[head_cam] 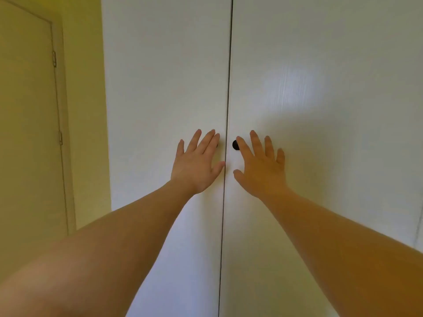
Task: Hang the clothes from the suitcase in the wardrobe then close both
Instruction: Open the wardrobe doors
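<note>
The white wardrobe fills the head view with both doors shut, a thin dark seam running down between the left door point(164, 76) and the right door point(320, 88). My left hand point(196, 163) lies flat on the left door beside the seam, fingers straight and spread, covering that door's knob. My right hand point(261, 165) lies flat on the right door, its forefinger over a black round knob point(234, 145). Neither hand holds anything. No clothes and no suitcase are in view.
To the left, a yellow wall point(84, 110) meets the wardrobe's side. Further left is a shut cream room door point(25, 133) with hinges on its right edge.
</note>
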`<state>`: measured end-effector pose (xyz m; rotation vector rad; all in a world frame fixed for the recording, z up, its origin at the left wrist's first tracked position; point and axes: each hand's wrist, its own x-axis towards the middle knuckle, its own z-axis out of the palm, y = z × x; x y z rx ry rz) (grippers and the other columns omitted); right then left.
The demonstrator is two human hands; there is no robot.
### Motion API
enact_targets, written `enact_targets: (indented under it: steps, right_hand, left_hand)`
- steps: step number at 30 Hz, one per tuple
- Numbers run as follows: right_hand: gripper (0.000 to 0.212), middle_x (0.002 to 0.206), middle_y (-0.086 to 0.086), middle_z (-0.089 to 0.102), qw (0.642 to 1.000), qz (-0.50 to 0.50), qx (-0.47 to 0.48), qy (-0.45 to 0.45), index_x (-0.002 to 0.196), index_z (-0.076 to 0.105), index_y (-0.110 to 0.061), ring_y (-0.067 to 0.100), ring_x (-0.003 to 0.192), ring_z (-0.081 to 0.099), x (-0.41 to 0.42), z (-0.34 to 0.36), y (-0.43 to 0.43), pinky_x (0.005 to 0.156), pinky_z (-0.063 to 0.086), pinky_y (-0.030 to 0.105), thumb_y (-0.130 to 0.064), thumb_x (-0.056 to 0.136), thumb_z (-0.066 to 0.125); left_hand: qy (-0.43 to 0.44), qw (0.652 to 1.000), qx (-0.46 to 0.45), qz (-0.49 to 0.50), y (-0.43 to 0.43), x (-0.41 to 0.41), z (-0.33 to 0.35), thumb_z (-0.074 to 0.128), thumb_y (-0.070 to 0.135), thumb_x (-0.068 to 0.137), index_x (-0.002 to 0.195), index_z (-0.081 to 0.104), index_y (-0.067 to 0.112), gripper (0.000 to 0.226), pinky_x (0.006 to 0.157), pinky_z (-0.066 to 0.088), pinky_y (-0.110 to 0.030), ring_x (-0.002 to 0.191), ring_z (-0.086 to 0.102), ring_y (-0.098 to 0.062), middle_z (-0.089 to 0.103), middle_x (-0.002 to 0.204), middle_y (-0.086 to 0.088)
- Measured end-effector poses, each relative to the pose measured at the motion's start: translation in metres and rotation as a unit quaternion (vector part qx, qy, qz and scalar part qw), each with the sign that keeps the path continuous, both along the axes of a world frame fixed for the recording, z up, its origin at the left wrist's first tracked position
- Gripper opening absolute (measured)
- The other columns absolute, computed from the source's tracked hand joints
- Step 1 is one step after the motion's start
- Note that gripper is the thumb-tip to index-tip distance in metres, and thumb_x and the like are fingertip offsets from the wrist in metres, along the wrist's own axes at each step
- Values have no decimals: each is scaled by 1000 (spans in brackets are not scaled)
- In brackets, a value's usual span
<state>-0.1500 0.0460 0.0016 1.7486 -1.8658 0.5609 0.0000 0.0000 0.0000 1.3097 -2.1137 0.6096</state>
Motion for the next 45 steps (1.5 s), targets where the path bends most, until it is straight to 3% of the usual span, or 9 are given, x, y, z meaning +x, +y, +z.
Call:
enact_targets:
  steps: [4,7,11,18,22,27,34,42,45]
  right_hand:
    - [64,158,4,5,998,-27,-54,10,150,10,-27,31,144,10,11,6,-21,114,17,44,-39,96,42]
    - [51,142,8,30,994,-50,-100,5,141,29,-22,29,128,33,16,9,-33,103,27,38,-30,93,46]
    - [45,122,7,42,992,-73,-100,-11,134,36,-19,26,110,42,21,9,-38,91,31,33,-25,90,47]
    - [68,136,6,36,995,-70,-11,-68,147,17,-24,28,120,39,30,11,-51,97,33,37,-34,90,52]
    - [39,123,7,48,990,-48,-42,-127,129,42,-17,26,114,43,32,24,-59,91,33,34,-25,91,49]
    - [23,109,6,54,987,-27,-96,-127,116,47,-12,24,101,50,37,22,-52,81,35,31,-24,97,42]
    - [14,80,-1,46,963,70,-149,-213,92,45,-11,24,77,54,51,19,14,75,49,40,-24,96,43]
    - [31,62,-4,40,909,121,-184,-354,71,39,-20,9,57,41,46,20,132,55,35,17,-29,101,36]
    - [38,60,-3,39,876,122,-239,-400,63,35,-21,8,54,37,34,20,177,55,32,16,-25,100,37]
  left_hand:
    - [-12,999,14,-27,-32,-1,5,23,51,98,151,-8,23,68,117,-2,-46,146,-14,-17,-11,159,8]
    - [-39,998,20,-40,-47,-2,5,27,54,97,150,-10,21,73,117,-3,-48,146,-15,-18,-13,158,6]
    - [-55,996,36,-54,-58,2,3,36,54,94,151,-5,21,78,117,1,-51,147,-2,-18,-7,159,5]
    - [-48,994,47,-91,-61,5,21,48,52,89,147,21,23,71,113,12,-57,139,24,-21,20,152,6]
    - [-19,989,84,-119,-66,5,21,50,49,90,149,17,25,72,110,24,-48,137,26,-23,16,153,7]
    - [142,959,118,-217,-63,13,-1,53,33,93,148,23,22,64,109,30,-35,137,26,-20,19,153,6]
    - [326,903,179,-214,2,26,2,41,20,99,141,37,17,42,109,29,-30,134,36,-19,36,147,-1]
    - [313,909,212,-177,113,19,7,40,19,100,135,44,15,35,102,40,-31,122,50,-26,49,137,-8]
    - [292,910,218,-199,150,6,10,40,21,101,132,47,14,33,95,41,-27,117,53,-26,53,132,-10]
